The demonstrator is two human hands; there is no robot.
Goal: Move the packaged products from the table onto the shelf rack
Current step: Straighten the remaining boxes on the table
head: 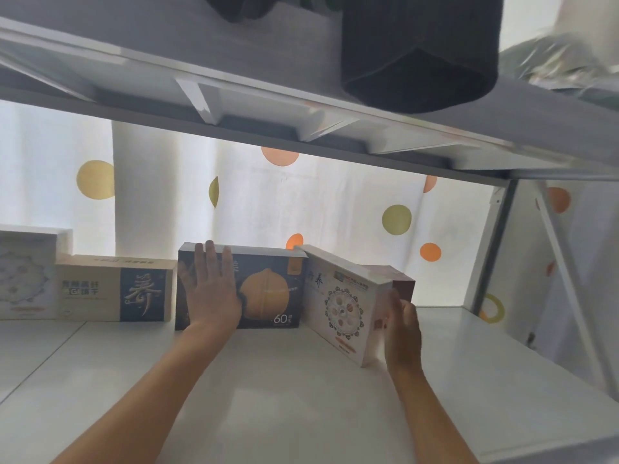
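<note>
Several packaged boxes stand in a row at the back of the white shelf board (268,390). My left hand (209,289) lies flat, fingers straight, against the front of a dark blue box with an orange fruit picture (268,289). Right of it a white box with a round patterned emblem (341,306) stands turned at an angle, its near corner swung out toward me. My right hand (400,333) presses with straight fingers on that box's right end. A dark red box (403,288) shows behind it.
A cream and navy box (115,291) and a white box (26,272) stand at the left. The upper shelf (301,105) hangs close overhead with dark items on it. The rack's diagonal brace (566,279) and upright post close the right side. A dotted curtain hangs behind.
</note>
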